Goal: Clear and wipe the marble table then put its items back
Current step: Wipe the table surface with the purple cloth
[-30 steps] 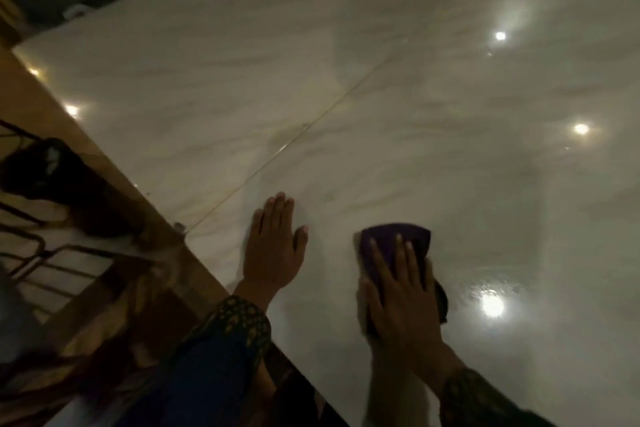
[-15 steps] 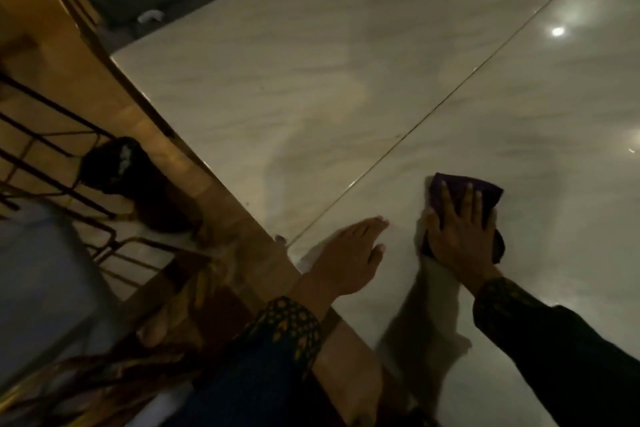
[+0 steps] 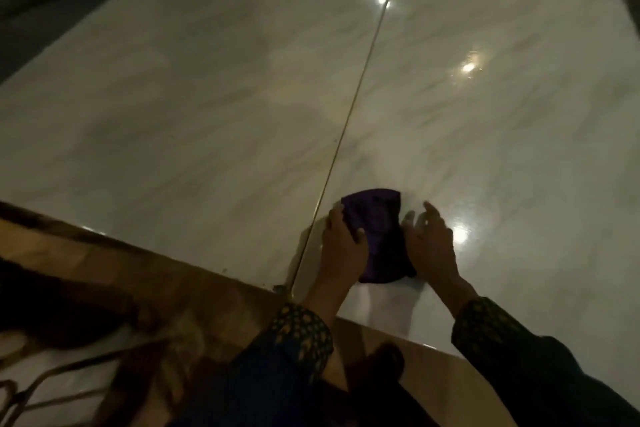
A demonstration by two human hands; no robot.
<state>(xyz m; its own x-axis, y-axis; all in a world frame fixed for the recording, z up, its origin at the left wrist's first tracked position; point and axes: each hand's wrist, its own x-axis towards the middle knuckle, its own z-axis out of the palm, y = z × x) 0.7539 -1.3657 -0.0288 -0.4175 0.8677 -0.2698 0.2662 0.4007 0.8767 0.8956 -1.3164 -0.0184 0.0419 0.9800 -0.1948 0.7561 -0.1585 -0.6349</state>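
A crumpled purple cloth (image 3: 375, 232) lies on the glossy marble table (image 3: 207, 114), near its front edge and just right of the thin seam. My left hand (image 3: 341, 244) holds the cloth's left side, with the thumb on top and the fingers curled at its edge. To the right of the cloth is my right hand (image 3: 429, 243), its fingers spread and relaxed against that side. Part of the cloth's near end is hidden in shadow between my hands.
A seam (image 3: 360, 87) runs diagonally across the marble from the top towards me. A wooden border (image 3: 156, 274) frames the table's near edge. Dark metal chair bars (image 3: 52, 381) show at the lower left. Ceiling lights reflect off the marble on the right.
My right hand has come off the top of the cloth and now sits beside it. My left hand has left the bare marble and taken the cloth's left side. The view swung left.
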